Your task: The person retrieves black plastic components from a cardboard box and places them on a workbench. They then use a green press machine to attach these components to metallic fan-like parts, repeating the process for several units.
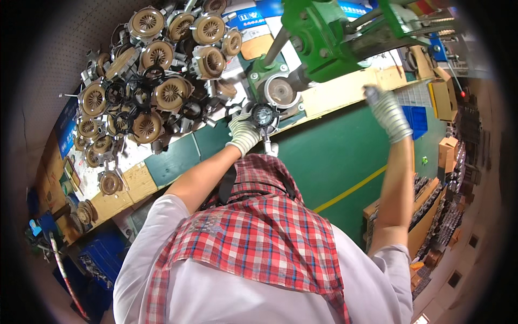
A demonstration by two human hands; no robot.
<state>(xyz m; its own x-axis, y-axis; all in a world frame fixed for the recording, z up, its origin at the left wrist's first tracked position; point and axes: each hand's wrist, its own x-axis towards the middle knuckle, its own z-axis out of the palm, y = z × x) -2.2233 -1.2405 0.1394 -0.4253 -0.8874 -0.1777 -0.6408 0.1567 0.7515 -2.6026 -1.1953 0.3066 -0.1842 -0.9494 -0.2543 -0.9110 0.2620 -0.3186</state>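
My left hand, in a white knit glove, is closed at the edge of a metal housing with a black round centre. Its fingers go partly out of sight behind that part, which sits at the front of the bench beside the base of a green press. Just behind it, a round metal disc lies under the press. My right hand, gloved too, is raised at the right, apart from the housing. Its dark end is blurred, so I cannot make out the fingers or anything held.
Brown ribbed round housings are heaped on the bench at the left. A blue bin and cardboard boxes stand at the right. A rod with a red knob juts out far right. Green floor shows below the bench edge.
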